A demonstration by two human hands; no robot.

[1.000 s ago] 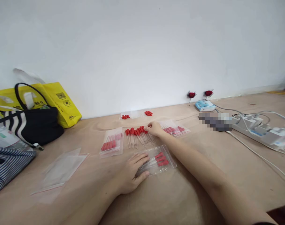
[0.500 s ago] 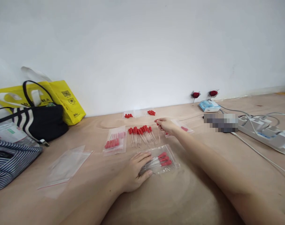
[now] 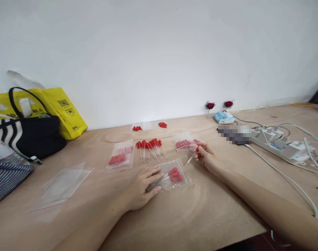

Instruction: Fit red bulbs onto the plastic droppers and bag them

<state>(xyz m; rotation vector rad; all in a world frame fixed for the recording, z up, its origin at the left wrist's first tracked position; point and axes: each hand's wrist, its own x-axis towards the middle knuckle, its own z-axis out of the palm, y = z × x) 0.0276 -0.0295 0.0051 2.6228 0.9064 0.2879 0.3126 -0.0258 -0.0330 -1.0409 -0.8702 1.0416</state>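
My left hand (image 3: 141,188) lies with fingers and thumb spread over one end of a clear zip bag (image 3: 183,172). Several glass droppers with red rubber bulbs (image 3: 175,174) are inside this bag, partly under my fingers. To the right, the fingertips of my right hand (image 3: 206,156) pinch a single dropper (image 3: 191,159) near its red bulb. Its thin tip slants down to the left, close to the bag's right edge. Beyond the bag lies a row of loose droppers (image 3: 150,150). Filled bags lie on both sides of the row, one at left (image 3: 119,157), another at right (image 3: 183,141).
Flat clear bags (image 3: 63,188) lie at left. Red bulbs (image 3: 137,128) rest on clear bags by the wall. A black bag (image 3: 41,136) and a yellow bag (image 3: 69,111) stand far left. At right are a tissue pack (image 3: 224,117), a power strip (image 3: 276,144) and cables.
My right hand has come back toward me from beyond the row, with the dropper now beside the bag. My left hand stays on the bag. The view has turned slightly right.
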